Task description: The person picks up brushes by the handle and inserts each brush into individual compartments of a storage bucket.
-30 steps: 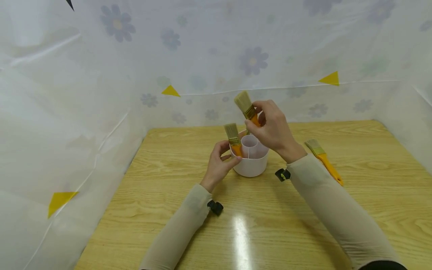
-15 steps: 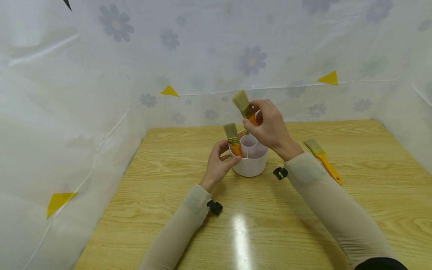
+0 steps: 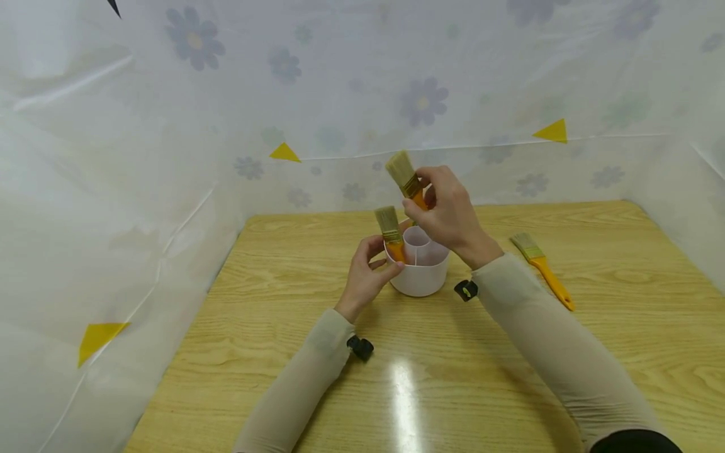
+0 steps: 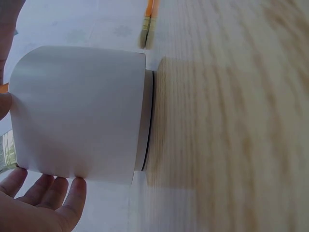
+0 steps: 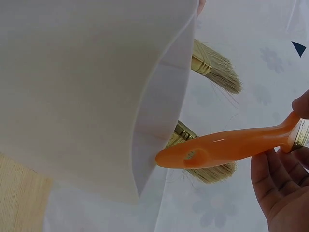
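A white round organizer with dividers and a central tube stands on the wooden table. My left hand grips its left side, thumb at the front rim and fingers spread along the wall. Above the opening, my right hand pinches a paintbrush near its metal ferrule, bristles up. The orange handle's end points down at the rim in the right wrist view. One paintbrush stands bristles-up in the left compartment. Another paintbrush stands in the organizer, mostly hidden behind my right hand in the head view.
A further paintbrush with an orange handle lies on the table to the right of the organizer, beyond my right forearm. A flowered white sheet hangs behind the table and along its sides.
My right hand has moved slightly left with its paintbrush, over the organizer. The left hand and the organizer stay in place.
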`<action>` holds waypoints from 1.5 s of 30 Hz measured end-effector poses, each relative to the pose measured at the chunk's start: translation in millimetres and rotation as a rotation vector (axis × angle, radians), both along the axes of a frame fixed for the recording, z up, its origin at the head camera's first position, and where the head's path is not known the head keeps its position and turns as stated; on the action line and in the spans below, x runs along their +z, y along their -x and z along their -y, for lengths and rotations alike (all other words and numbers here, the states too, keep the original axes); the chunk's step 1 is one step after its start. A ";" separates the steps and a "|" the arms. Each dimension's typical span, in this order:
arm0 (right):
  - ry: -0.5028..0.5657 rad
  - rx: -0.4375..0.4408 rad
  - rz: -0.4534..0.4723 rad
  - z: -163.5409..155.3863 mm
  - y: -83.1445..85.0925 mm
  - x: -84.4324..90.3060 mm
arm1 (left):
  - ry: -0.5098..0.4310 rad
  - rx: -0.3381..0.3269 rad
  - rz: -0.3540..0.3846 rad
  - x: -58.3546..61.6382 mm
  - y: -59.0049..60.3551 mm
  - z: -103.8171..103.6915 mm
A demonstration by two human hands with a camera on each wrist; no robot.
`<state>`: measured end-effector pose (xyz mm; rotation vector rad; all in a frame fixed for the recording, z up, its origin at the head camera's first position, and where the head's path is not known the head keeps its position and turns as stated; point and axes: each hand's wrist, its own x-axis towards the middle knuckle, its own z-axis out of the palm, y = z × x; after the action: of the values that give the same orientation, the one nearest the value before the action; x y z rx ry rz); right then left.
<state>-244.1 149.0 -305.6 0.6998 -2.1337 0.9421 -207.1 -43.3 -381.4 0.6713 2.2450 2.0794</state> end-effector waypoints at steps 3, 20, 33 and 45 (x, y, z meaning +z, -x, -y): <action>0.002 0.002 -0.001 1.8 1.0 0.1 | -0.001 0.000 -0.001 -0.4 0.2 -0.1; 0.003 0.016 -0.001 9.5 2.7 4.8 | 0.009 0.004 0.008 -0.8 -0.1 1.2; -0.003 0.016 0.019 13.0 2.2 3.9 | 0.015 0.007 0.005 -0.7 -0.1 1.1; -0.022 0.029 0.036 11.8 3.1 -7.6 | 0.019 0.005 0.009 -2.2 0.5 0.8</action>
<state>-247.2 137.2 -313.2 0.7315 -2.1739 0.9552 -207.5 -44.2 -383.5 0.6543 2.2605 2.0569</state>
